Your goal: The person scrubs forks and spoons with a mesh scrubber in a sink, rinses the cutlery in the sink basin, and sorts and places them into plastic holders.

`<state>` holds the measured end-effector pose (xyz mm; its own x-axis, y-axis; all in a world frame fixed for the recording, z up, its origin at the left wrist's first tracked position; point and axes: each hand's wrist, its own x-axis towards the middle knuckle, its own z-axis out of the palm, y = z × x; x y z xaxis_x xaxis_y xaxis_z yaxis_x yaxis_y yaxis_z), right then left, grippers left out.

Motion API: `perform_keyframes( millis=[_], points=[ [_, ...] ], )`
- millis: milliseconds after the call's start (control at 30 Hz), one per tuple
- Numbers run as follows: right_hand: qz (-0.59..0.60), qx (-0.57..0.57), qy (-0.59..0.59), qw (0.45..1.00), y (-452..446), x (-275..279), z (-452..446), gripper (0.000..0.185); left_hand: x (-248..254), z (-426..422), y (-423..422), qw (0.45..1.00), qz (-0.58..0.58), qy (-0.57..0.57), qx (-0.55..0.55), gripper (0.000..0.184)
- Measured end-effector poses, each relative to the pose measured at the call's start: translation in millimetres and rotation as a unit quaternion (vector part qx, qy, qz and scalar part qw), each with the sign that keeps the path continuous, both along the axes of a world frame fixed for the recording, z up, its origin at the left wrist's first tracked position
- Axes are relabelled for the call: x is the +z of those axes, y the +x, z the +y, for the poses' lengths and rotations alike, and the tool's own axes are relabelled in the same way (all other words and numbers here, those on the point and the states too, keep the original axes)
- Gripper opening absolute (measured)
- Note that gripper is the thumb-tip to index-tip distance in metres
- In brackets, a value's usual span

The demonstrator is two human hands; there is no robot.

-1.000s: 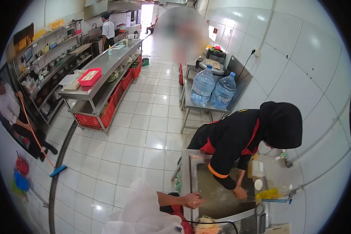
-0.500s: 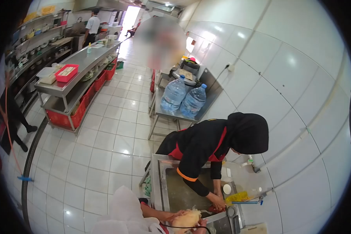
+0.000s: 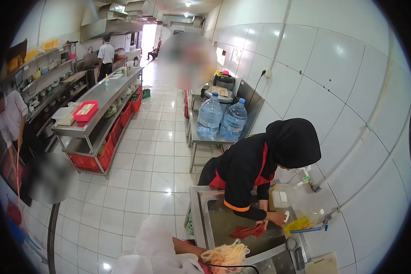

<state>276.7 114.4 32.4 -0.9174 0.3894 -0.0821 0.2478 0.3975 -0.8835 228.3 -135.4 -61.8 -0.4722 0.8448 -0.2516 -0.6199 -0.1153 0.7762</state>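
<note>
Grip unclear: left hand (image 3: 202, 253) against pale stringy bundle (image 3: 227, 255), fingers hidden; right hand out of view. Bundle at near edge of sink (image 3: 197, 214). Second ago, left hand bare; now occupied with bundle. Co-worker's hand (image 3: 275, 218) at red cloth (image 3: 248, 232) within sink.

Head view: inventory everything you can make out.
Bundle: 1, cream, lower middle
Sink: 1, grey, lower right
Limp item: 1, red, at sink
Yellow item: 1, yellow, sink's wall side
Water bottles: 2, blue, steel table
Tray: 1, red, long counter
Crates: several, red, beneath counter
Co-workers: at least 3, black or white tops, sink, left, back
Tiles: many, white, floor, wall
Left grip: 1, bare, mostly hidden at bundle
Right grip: not in view
</note>
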Motion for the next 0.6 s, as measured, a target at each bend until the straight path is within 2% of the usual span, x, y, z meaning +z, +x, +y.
perform_keyframes(
  millis=[267,433,600],
  points=[
    [-0.009,0.008,-0.014,1.0,-5.2,-37.8,43.5,0.051,0.5,-6.7,-14.0,0.998,0.032,-0.048,0.031,0.045],
    [-0.063,-0.111,-0.01,0.992,75.7,-143.5,111.9,0.053,-0.5,24.5,-64.0,0.996,-0.006,-0.084,-0.039,0.044],
    [-0.209,-0.223,-0.056,0.95,218.7,-271.1,104.0,0.054,-12.4,170.3,-134.0,0.986,-0.06,-0.056,-0.144,0.044]
  ],
)
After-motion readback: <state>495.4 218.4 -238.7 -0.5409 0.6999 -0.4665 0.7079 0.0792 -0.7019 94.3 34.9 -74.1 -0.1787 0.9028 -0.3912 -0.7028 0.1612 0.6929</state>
